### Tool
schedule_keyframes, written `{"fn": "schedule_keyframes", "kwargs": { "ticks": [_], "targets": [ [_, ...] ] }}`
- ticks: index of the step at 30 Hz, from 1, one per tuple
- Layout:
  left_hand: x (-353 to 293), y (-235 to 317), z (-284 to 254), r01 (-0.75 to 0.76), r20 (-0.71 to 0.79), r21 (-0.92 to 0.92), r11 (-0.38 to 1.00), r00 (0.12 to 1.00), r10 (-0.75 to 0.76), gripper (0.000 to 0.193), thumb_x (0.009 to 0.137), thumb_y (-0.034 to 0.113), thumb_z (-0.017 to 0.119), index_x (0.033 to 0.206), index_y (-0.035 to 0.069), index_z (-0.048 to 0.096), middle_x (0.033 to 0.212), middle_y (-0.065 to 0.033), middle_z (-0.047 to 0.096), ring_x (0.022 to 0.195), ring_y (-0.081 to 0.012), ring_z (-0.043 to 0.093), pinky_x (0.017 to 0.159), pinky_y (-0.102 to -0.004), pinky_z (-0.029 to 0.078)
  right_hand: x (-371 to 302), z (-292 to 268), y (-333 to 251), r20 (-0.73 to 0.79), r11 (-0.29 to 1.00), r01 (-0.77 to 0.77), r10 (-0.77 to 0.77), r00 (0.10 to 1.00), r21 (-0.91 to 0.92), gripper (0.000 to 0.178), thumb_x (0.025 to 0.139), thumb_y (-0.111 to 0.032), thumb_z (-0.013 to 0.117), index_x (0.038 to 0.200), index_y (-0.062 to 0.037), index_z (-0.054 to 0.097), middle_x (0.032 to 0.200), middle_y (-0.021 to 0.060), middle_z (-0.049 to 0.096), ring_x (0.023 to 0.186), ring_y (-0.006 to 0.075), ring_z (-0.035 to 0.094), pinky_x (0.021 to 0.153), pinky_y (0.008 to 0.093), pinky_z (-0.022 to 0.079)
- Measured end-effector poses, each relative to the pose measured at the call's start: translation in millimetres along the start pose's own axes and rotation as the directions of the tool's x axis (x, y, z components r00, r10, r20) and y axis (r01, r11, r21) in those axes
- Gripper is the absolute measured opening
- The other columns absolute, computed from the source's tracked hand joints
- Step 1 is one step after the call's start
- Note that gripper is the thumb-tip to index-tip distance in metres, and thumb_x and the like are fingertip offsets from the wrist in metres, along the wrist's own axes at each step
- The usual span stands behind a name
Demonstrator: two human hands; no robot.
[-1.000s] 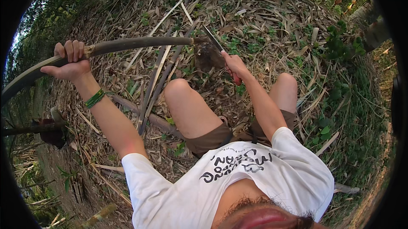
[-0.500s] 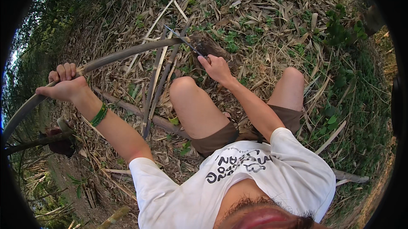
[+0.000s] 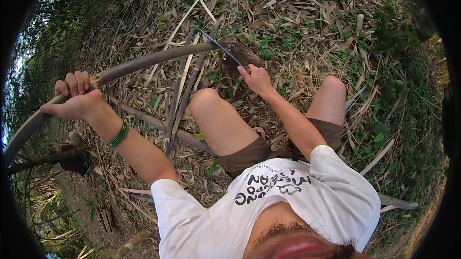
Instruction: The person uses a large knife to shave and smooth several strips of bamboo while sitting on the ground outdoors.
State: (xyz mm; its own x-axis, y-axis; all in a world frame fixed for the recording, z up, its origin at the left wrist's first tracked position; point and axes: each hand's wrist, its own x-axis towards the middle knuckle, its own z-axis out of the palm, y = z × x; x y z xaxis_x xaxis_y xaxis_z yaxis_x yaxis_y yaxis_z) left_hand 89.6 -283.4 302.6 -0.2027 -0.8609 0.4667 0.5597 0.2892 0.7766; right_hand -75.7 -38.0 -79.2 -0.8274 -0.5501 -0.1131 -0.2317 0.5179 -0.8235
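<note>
My left hand [image 3: 79, 98] is closed round a long grey-brown bamboo pole [image 3: 149, 60], gripping it at a node well back from its far end. In my right hand [image 3: 258, 80] is the dark handle of a long, narrow-bladed knife [image 3: 222, 48]. Its blade points up and to the left, crossing the pole's far end; whether the edge touches the bamboo I cannot tell. Just beyond that end sits a brown wooden stump [image 3: 245, 57], partly behind the blade. The pole curves across from the left rim, its near end out of view.
Several long split bamboo strips [image 3: 181, 93] lie left of my bent knee [image 3: 205, 98]. A thicker brown stick [image 3: 149, 118] lies on the ground beneath them. Dry leaves and small green plants [image 3: 264, 47] cover the ground ahead. At far left is a dark object [image 3: 75, 160] beside a branch.
My right hand and the knife have shifted a little to the right, with more of the blade showing. My left hand keeps its grip on the pole. The whole view has shifted slightly.
</note>
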Motion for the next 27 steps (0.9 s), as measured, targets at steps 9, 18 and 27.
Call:
{"fn": "schedule_keyframes", "kwargs": {
  "ticks": [9,18,27],
  "targets": [
    [-25,4,-48,-0.05,0.134,-0.111,0.993,0.989,0.065,0.076,0.087,0.089,0.02,0.066,0.017,0.029,0.05,0.0031,0.022,0.043,-0.0091,0.017,0.041,-0.0252,0.015,7,2,12,0.159,0.898,-0.318,0.281,0.946,0.303,0.066,0.095,-0.06,0.056,0.07,0.001,0.06,0.066,0.0154,0.063,0.064,0.0311,0.064,0.068,0.0453,0.05],
    [-56,-7,-101,-0.067,0.023,-0.18,0.981,0.997,0.072,0.075,0.089,0.087,0.027,0.065,0.016,0.029,0.051,0.0029,0.022,0.044,-0.0099,0.018,0.043,-0.027,0.015,16,21,44,0.265,0.75,-0.43,0.34,0.902,0.502,0.052,0.095,-0.048,0.065,0.072,-0.004,0.051,0.056,0.0021,0.049,0.044,0.014,0.047,0.044,0.0307,0.04],
    [-84,-10,-105,-0.126,-0.279,-0.125,0.984,0.956,0.087,0.068,0.098,0.074,0.026,0.063,0.016,0.03,0.051,0.0019,0.024,0.044,-0.0104,0.018,0.043,-0.0258,0.014,8,29,26,0.22,0.714,-0.398,0.334,0.917,0.577,0.051,0.093,-0.05,0.069,0.078,-0.0042,0.053,0.058,0.0029,0.051,0.046,0.0133,0.048,0.044,0.0304,0.041]
  ]
}}
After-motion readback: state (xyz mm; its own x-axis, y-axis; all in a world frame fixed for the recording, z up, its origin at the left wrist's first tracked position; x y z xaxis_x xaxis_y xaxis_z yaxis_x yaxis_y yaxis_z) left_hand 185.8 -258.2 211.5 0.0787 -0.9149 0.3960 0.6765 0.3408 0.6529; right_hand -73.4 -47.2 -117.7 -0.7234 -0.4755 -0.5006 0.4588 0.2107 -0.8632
